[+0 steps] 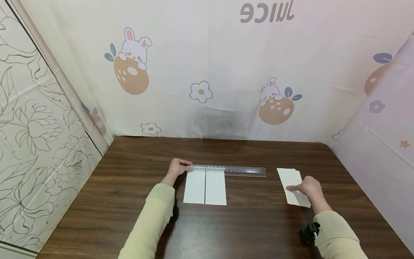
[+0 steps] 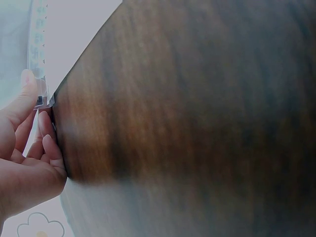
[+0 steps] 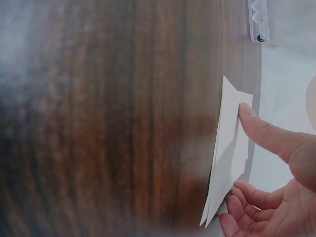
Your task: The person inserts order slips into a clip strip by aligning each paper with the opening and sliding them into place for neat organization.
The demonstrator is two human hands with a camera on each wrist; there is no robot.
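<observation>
Between thumb and fingers of the left hand [image 1: 177,167]: grasping the near end of a clear plastic strip [image 1: 245,171], thumb over, fingers bent behind. Running from that grip toward the right hand [image 1: 311,186], ending short of it. Just below the left thumb, on the forearm side: first white sheet [image 1: 194,189], upper edge overlapped by the strip. Next to it, toward the right hand: second white sheet [image 1: 216,189], same overlap, narrow dark gap between. Unable to tell whether fastened into the strip or merely touching it.

Under the right thumb: loose stack of white papers [image 1: 288,178], grasped, thumb laid across the top, fingers bent at the outer edge. Uneven at the edges, slightly fanned; well apart from both sheets.

Behind each hand: pale yellow sleeve [image 1: 150,216]. By the cuff below the right hand: black device [image 1: 309,233]. Under everything handled: brown wooden table [image 1: 252,230]. Beyond the hands, past the far table edge: pale cloth [image 1: 174,54] printed with rabbits, fruit and flowers. Off to the outer side of the left hand: white panel [image 1: 32,144], covered with flower line drawings.
</observation>
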